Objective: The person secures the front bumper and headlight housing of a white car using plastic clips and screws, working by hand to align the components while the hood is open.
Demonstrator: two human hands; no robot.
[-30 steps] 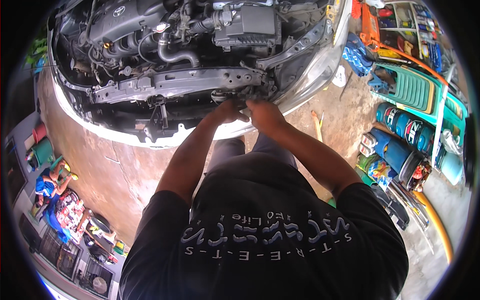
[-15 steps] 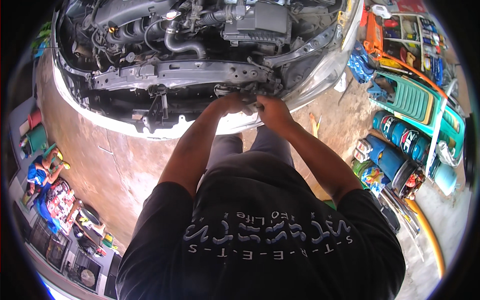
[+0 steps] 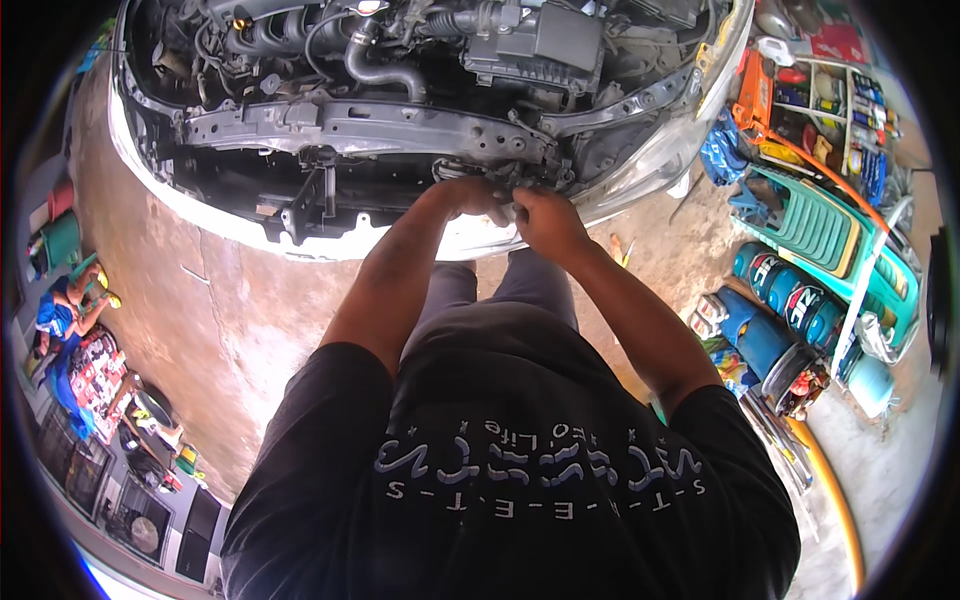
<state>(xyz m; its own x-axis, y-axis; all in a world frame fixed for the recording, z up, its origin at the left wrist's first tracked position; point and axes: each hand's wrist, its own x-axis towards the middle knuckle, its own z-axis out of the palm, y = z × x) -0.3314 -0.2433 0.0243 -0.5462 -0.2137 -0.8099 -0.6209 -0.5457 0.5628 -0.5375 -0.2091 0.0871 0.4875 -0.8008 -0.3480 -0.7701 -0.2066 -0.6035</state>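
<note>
My left hand (image 3: 474, 197) and my right hand (image 3: 548, 217) are close together at the front of a car with its bonnet area exposed. They work just behind the white front bumper (image 3: 340, 246), right of its middle. The left hand's fingers curl inward over a small dark part, too hidden to name. My right hand is closed in a pinch beside it, and what it grips cannot be made out. Directly beyond both hands runs the grey metal crossmember (image 3: 360, 130), with dark fittings at its right end.
Beyond the crossmember lie a black air filter box (image 3: 535, 50) and a curved radiator hose (image 3: 385, 72). On the right are stacked green plastic chairs (image 3: 815, 215), blue drums (image 3: 785, 285), an orange jack (image 3: 752, 95) and a shelf of bottles. Another person (image 3: 70, 305) sits far left.
The view has shifted slightly, so the car sits a little higher and further right in the picture. Both hands remain together at the same spot, the left one's fingers slightly more curled.
</note>
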